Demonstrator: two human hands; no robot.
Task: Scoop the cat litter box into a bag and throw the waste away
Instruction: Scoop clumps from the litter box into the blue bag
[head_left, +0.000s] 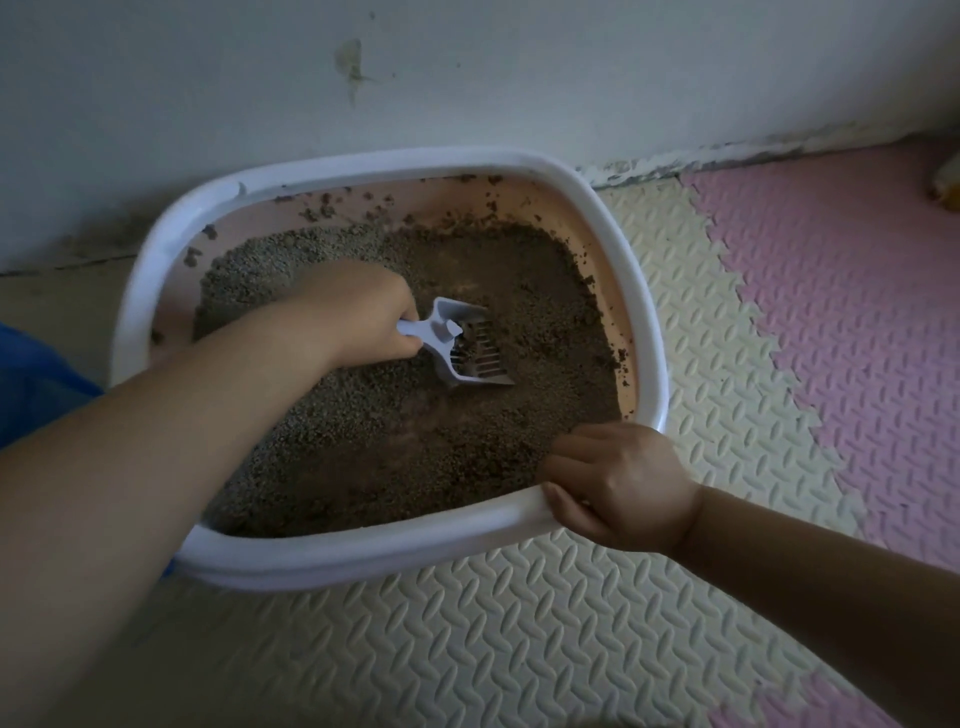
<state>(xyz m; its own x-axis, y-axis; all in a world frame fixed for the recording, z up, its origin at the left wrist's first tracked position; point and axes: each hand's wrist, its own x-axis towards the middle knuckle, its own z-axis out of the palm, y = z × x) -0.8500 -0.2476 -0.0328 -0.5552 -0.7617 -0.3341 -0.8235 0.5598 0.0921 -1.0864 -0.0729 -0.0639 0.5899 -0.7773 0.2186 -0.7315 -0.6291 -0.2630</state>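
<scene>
A white-rimmed litter box (618, 260) with pink inner walls stands on the floor against the wall, holding grey-brown litter (395, 431). My left hand (348, 317) grips the handle of a pale slotted scoop (470, 345), whose blade lies on the litter near the middle of the box. My right hand (618, 488) grips the box's near right rim, fingers curled over the edge. A blue bag (31, 384) shows at the left edge, mostly hidden behind my left arm.
The box sits on interlocking foam mats, cream (519, 634) in front and pink (852, 291) to the right. A stained white wall (467, 78) rises right behind the box. Litter clumps stick to the box's far inner wall. A small yellowish object (948, 182) lies at the far right edge.
</scene>
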